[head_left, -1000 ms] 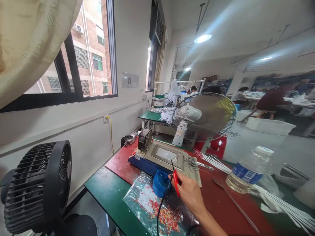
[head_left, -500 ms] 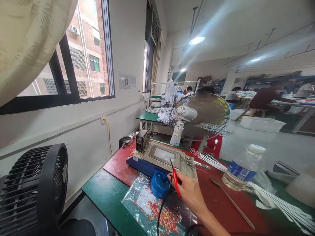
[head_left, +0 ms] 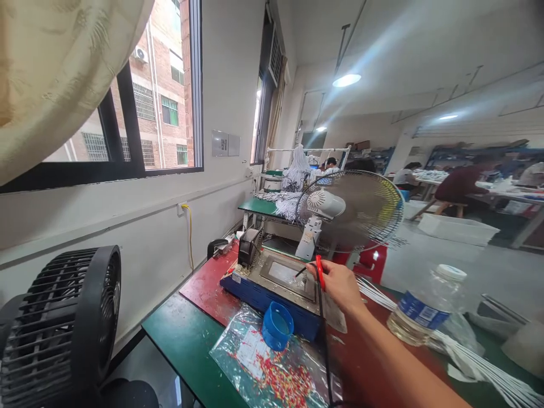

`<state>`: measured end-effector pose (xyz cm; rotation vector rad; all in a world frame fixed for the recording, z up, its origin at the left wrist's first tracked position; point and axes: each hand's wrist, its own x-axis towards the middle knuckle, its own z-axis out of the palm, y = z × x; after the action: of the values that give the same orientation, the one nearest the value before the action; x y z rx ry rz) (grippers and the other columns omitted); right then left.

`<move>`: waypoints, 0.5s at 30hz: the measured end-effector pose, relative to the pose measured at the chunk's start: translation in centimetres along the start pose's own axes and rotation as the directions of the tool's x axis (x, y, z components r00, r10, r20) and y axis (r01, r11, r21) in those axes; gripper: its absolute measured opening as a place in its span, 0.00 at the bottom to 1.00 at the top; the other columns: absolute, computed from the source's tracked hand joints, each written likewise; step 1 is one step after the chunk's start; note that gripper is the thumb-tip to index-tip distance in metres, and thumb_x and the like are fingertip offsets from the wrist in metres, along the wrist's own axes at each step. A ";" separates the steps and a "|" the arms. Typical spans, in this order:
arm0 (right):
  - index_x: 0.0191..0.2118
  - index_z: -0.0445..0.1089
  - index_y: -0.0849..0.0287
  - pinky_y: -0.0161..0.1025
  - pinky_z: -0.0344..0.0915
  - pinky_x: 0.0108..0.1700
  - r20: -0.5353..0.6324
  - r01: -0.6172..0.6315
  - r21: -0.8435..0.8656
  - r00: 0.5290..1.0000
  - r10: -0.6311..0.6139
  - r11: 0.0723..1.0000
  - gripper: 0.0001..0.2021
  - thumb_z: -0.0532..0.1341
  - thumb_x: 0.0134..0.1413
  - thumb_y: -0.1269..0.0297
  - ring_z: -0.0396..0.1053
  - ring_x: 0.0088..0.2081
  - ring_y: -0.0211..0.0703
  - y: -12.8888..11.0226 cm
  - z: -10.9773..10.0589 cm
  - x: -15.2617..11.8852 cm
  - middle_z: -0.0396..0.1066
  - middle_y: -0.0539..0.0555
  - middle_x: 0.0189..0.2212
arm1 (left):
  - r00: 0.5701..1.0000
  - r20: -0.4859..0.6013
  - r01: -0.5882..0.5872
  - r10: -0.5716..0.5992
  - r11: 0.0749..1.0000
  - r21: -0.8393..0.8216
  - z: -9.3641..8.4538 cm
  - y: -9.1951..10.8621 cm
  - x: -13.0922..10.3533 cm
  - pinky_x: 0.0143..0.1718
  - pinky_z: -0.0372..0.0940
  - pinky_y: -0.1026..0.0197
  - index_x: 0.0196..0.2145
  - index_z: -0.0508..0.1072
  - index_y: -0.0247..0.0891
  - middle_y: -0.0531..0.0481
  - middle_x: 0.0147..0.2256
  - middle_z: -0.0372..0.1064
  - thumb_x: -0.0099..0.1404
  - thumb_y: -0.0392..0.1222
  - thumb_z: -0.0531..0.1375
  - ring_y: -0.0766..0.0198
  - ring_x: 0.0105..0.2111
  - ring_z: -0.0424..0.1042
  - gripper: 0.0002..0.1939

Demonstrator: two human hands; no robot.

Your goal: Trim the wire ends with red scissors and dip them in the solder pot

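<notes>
My right hand [head_left: 339, 284] holds a red-handled tool with a black cord [head_left: 320, 274], its dark tip pointing left over the grey plate of a blue-based bench machine [head_left: 276, 286]. My forearm stretches from the lower right across the red mat [head_left: 204, 283]. A blue round cup [head_left: 277, 325] sits just in front of the machine, below the hand. My left hand is out of view.
A clear bag of red and white bits [head_left: 272, 371] lies on the green table [head_left: 182, 343]. A water bottle [head_left: 425, 303] and white cords [head_left: 480, 354] lie right. A black fan [head_left: 63, 323] stands near left, a white fan [head_left: 352, 209] behind. People work at far tables.
My right hand has lifted from beside the blue cup and moved forward, carrying the red tool over the machine's plate.
</notes>
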<state>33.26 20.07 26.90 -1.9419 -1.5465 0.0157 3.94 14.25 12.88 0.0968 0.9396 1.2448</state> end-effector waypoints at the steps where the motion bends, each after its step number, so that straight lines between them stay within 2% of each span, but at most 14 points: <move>1: 0.30 0.74 0.60 0.35 0.55 0.25 0.009 -0.002 -0.022 1.000 0.002 1.000 0.27 0.47 0.49 0.43 0.69 0.27 0.47 -0.2 0.3 0.1 0.73 0.57 0.21 | 1.000 0.023 -0.021 0.021 1.000 -0.001 1.8 1.1 1.6 0.26 0.67 0.58 0.41 0.72 0.36 0.51 0.38 0.72 0.60 0.58 0.35 0.52 0.37 0.72 0.34; 3: 0.30 0.74 0.59 0.35 0.53 0.25 0.031 -0.004 -0.062 0.999 0.006 0.998 0.25 0.48 0.50 0.45 0.69 0.27 0.47 -0.5 0.8 0.2 0.73 0.57 0.22 | 0.996 0.064 -0.057 0.057 0.998 -0.006 5.0 3.2 4.3 0.22 0.64 0.61 0.40 0.74 0.44 0.53 0.39 0.73 0.59 0.59 0.38 0.52 0.37 0.73 0.30; 5: 0.30 0.73 0.58 0.34 0.52 0.25 0.050 0.000 -0.098 0.999 0.005 0.995 0.23 0.48 0.51 0.47 0.69 0.28 0.47 -0.7 1.3 0.2 0.73 0.57 0.23 | 0.992 0.094 -0.083 0.084 0.996 -0.012 7.2 4.7 6.1 0.22 0.66 0.61 0.43 0.71 0.45 0.51 0.39 0.74 0.59 0.57 0.44 0.54 0.37 0.73 0.25; 7: 0.30 0.73 0.57 0.34 0.51 0.25 0.061 0.005 -0.129 0.998 0.003 0.992 0.21 0.49 0.52 0.49 0.69 0.29 0.48 -0.9 1.8 0.3 0.74 0.57 0.25 | 0.990 0.109 -0.093 0.095 0.995 -0.018 8.0 5.4 6.8 0.24 0.69 0.60 0.45 0.70 0.43 0.49 0.38 0.74 0.59 0.56 0.47 0.55 0.37 0.73 0.23; 8: 0.30 0.73 0.56 0.34 0.50 0.25 0.065 0.006 -0.144 0.998 0.003 0.990 0.20 0.49 0.52 0.49 0.69 0.30 0.48 -0.9 2.0 0.3 0.74 0.57 0.26 | 0.990 0.108 -0.091 0.093 0.996 -0.021 7.9 5.4 6.8 0.25 0.70 0.59 0.45 0.69 0.42 0.49 0.37 0.74 0.59 0.56 0.47 0.55 0.37 0.73 0.23; 11: 0.30 0.72 0.56 0.34 0.49 0.24 0.078 0.010 -0.178 0.997 0.004 0.984 0.19 0.50 0.52 0.50 0.70 0.31 0.49 -1.1 2.3 0.4 0.74 0.57 0.27 | 0.995 0.079 -0.060 0.062 0.998 -0.030 5.4 4.1 5.4 0.27 0.71 0.55 0.44 0.69 0.44 0.50 0.35 0.74 0.59 0.56 0.46 0.52 0.38 0.73 0.23; 13: 0.29 0.72 0.56 0.34 0.49 0.24 0.090 0.019 -0.192 0.996 -0.002 0.981 0.18 0.50 0.52 0.50 0.70 0.31 0.49 -1.3 2.3 0.4 0.75 0.58 0.27 | 0.999 0.044 -0.024 0.026 0.999 -0.034 2.5 2.4 3.4 0.26 0.71 0.51 0.44 0.68 0.48 0.50 0.34 0.75 0.57 0.56 0.50 0.50 0.38 0.72 0.20; 14: 0.29 0.72 0.56 0.34 0.49 0.24 0.096 0.025 -0.196 0.995 -0.006 0.980 0.18 0.50 0.52 0.51 0.70 0.31 0.49 -1.3 2.3 0.4 0.75 0.57 0.27 | 1.000 0.025 -0.005 0.006 0.999 -0.035 0.8 1.4 2.1 0.28 0.71 0.51 0.44 0.68 0.48 0.50 0.34 0.75 0.58 0.56 0.49 0.52 0.38 0.72 0.20; 15: 0.29 0.72 0.56 0.34 0.49 0.24 0.101 0.030 -0.200 0.995 -0.010 0.979 0.18 0.50 0.52 0.51 0.70 0.31 0.49 -1.4 2.3 0.3 0.75 0.57 0.27 | 1.000 0.006 0.013 -0.013 0.999 -0.037 -0.9 0.4 0.7 0.30 0.71 0.51 0.44 0.69 0.43 0.50 0.34 0.74 0.60 0.56 0.44 0.51 0.39 0.72 0.24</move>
<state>31.23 21.59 25.94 -2.1104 -1.6890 -0.0550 3.07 14.65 12.14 0.0647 0.9103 1.2490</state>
